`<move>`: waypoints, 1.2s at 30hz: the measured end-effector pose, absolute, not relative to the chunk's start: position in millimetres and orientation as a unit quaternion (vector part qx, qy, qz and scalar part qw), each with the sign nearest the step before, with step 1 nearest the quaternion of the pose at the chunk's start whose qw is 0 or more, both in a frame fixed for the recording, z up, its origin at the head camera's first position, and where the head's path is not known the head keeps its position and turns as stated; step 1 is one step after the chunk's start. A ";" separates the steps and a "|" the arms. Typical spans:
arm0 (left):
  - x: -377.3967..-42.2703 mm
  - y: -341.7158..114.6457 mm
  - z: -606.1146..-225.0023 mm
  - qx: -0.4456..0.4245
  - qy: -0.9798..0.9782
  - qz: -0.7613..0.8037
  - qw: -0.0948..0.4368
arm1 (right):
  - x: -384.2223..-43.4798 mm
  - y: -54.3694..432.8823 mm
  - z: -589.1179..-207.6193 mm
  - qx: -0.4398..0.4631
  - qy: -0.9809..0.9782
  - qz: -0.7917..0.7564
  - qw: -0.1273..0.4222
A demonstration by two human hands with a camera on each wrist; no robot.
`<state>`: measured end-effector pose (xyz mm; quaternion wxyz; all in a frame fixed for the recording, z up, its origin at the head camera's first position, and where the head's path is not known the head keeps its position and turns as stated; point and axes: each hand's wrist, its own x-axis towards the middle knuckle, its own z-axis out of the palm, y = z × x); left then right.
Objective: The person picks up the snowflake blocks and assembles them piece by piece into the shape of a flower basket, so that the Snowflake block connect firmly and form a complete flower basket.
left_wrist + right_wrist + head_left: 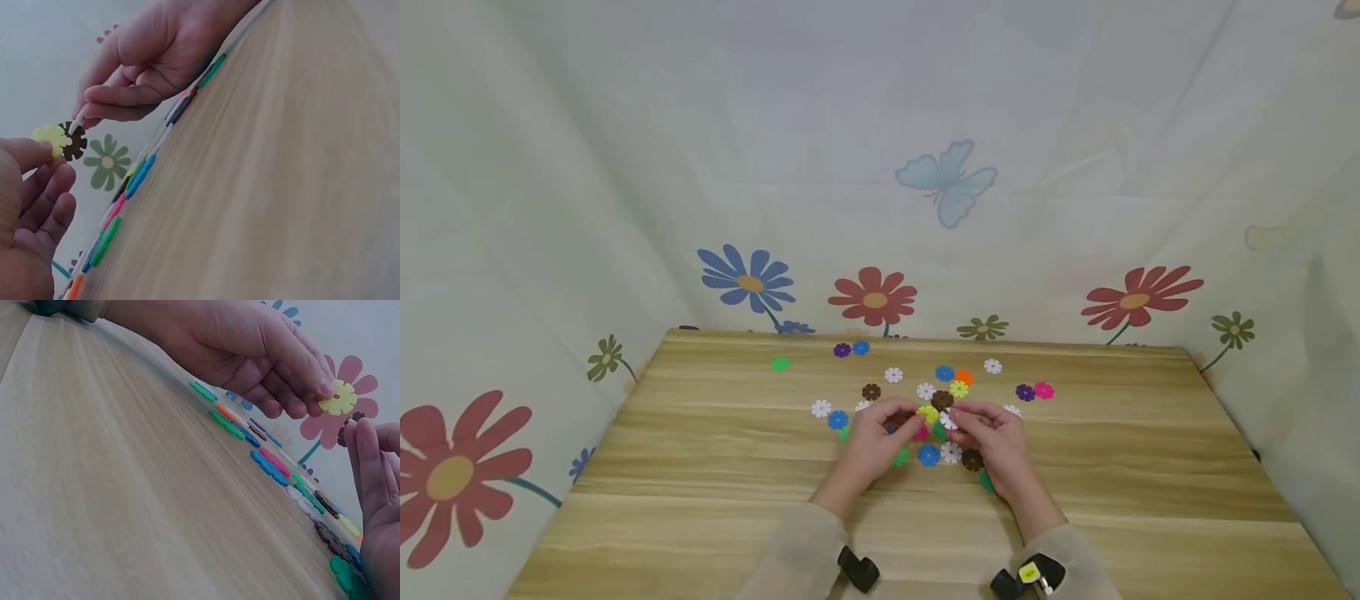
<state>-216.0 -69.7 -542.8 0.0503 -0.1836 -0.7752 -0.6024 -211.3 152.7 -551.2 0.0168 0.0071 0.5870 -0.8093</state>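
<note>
Yellow disc (49,139): left hand (876,442) pinching | white disc (949,420): right hand (1002,446) pinching (both raised)

You had a wood-grain desk (662,500) in front of you, with a pale, kinda creased cloth backdrop (820,100) behind it. Its print gave you a light blue butterfly (948,180), a blue flower (749,283) lower left of that, another red one (1134,301) off right, a big red bloom (450,478) far left, plus small olive flowers (985,327) near the desk's edges.
</note>
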 end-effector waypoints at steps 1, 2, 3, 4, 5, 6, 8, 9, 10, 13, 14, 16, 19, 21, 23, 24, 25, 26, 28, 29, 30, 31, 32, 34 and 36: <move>-215.5 -69.3 -543.0 -0.185 -0.774 -0.604 0.048 | -210.6 152.4 -551.0 0.008 0.587 -0.809 0.017; -215.5 -68.9 -543.8 -0.185 -0.772 -0.607 0.045 | -210.1 152.3 -550.9 0.009 0.587 -0.809 0.017; -215.6 -68.5 -544.6 -0.185 -0.771 -0.608 0.042 | -209.7 152.1 -550.6 0.008 0.588 -0.809 0.017; -215.9 -68.2 -545.2 -0.185 -0.771 -0.608 0.040 | -209.4 152.0 -550.5 0.009 0.588 -0.809 0.017; -216.4 -67.9 -546.1 -0.184 -0.773 -0.606 0.039 | -209.2 151.9 -550.4 0.009 0.588 -0.809 0.018; -216.8 -67.6 -546.9 -0.183 -0.775 -0.604 0.039 | -209.1 151.9 -550.7 0.009 0.588 -0.808 0.019; -217.8 -68.0 -546.7 -0.185 -0.777 -0.600 0.043 | -209.8 151.2 -549.8 0.009 0.589 -0.808 0.019; -218.0 -68.4 -546.4 -0.186 -0.778 -0.598 0.045 | -209.9 151.0 -549.5 0.009 0.589 -0.808 0.019; -218.1 -68.7 -546.2 -0.190 -0.779 -0.595 0.049 | -210.0 150.9 -549.5 0.010 0.589 -0.808 0.019; -218.1 -69.3 -546.6 -0.204 -0.781 -0.588 0.059 | -209.6 150.5 -549.8 0.009 0.588 -0.808 0.016; -217.9 -69.4 -546.8 -0.208 -0.780 -0.587 0.061 | -209.4 150.3 -550.0 0.009 0.588 -0.809 0.015; -217.6 -69.8 -547.4 -0.211 -0.783 -0.581 0.064 | -208.8 149.8 -550.2 0.005 0.587 -0.809 0.014; -217.6 -70.3 -548.1 -0.215 -0.790 -0.570 0.068 | -208.2 149.1 -550.7 -0.003 0.588 -0.809 0.018; -217.2 -70.5 -548.0 -0.218 -0.795 -0.561 0.074 | -207.7 148.6 -550.7 -0.007 0.589 -0.808 0.021; -217.5 -70.0 -548.4 -0.224 -0.799 -0.552 0.082 | -207.6 148.7 -551.1 -0.011 0.589 -0.808 0.025; -217.5 -69.8 -548.3 -0.228 -0.799 -0.549 0.086 | -207.4 148.7 -551.2 -0.012 0.589 -0.808 0.026; -217.3 -69.5 -548.0 -0.232 -0.799 -0.547 0.090 | -207.3 148.8 -551.3 -0.014 0.589 -0.808 0.026; -217.2 -69.1 -547.8 -0.237 -0.800 -0.543 0.095 | -207.1 148.9 -551.3 -0.014 0.589 -0.808 0.026; -217.0 -68.3 -547.1 -0.246 -0.799 -0.539 0.102 | -207.1 149.3 -551.6 -0.016 0.588 -0.808 0.028; -216.6 -67.9 -546.4 -0.250 -0.797 -0.539 0.104 | -207.0 149.4 -551.5 -0.017 0.588 -0.808 0.028; -216.5 -67.6 -546.2 -0.251 -0.797 -0.539 0.106 | -206.9 149.5 -551.5 -0.017 0.588 -0.808 0.028; -216.5 -67.4 -546.1 -0.251 -0.798 -0.538 0.107 | -206.9 149.5 -551.2 -0.017 0.588 -0.808 0.029; -216.5 -67.2 -546.1 -0.251 -0.797 -0.539 0.107 | -206.9 149.6 -551.0 -0.019 0.588 -0.808 0.031; -216.6 -67.0 -546.4 -0.248 -0.798 -0.539 0.106 | -206.7 149.6 -550.1 -0.020 0.589 -0.807 0.037; -216.5 -67.0 -546.9 -0.246 -0.799 -0.538 0.106 | -206.0 149.4 -549.0 -0.021 0.592 -0.804 0.044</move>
